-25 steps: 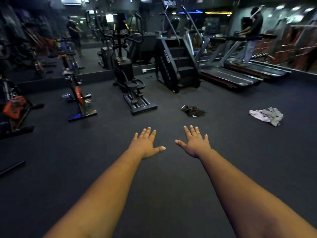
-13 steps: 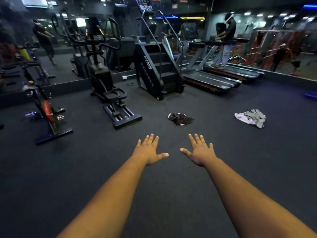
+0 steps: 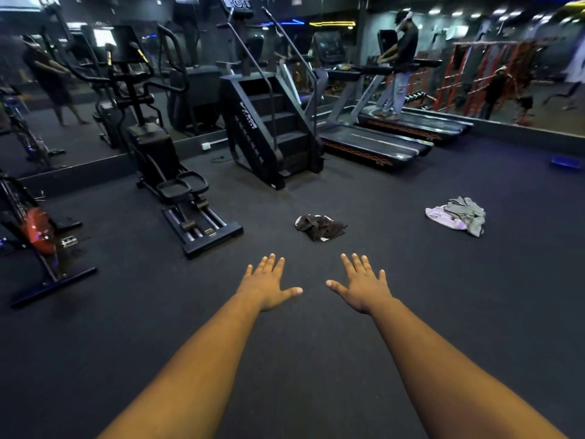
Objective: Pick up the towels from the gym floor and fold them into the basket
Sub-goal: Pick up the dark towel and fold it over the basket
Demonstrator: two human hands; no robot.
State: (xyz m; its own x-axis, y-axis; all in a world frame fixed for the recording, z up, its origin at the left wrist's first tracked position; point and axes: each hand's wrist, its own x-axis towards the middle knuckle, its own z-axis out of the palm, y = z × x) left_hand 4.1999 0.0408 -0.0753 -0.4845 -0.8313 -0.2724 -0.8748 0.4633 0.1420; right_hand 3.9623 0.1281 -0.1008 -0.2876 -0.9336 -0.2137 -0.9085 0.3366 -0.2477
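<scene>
From the head view, both arms reach forward over the dark gym floor (image 3: 364, 191), the left hand (image 3: 269, 285) and the right hand (image 3: 362, 285) held palm down with fingers spread and thumbs pointing toward each other; neither holds anything or touches the floor. Held out like this ahead of the body, they seem readied for a reach rather than at work, so the pickup looks not yet begun. The dark towel (image 3: 319, 227) lies crumpled on the floor just beyond the fingertips, between the two hands' lines of reach and slightly nearer the right; its heap runs roughly left to right, with a pale tag or edge showing at its near side. The light towels (image 3: 457, 215), a lilac piece tangled with a grey one, lie well apart to the right, their bundle also stretched left to right, the grey end pointing right. No basket is in view. Behind the dark towel stand a stair climber (image 3: 272, 128) and a stepper machine (image 3: 177, 191), and another person stands on a treadmill (image 3: 411, 125) further back.
</scene>
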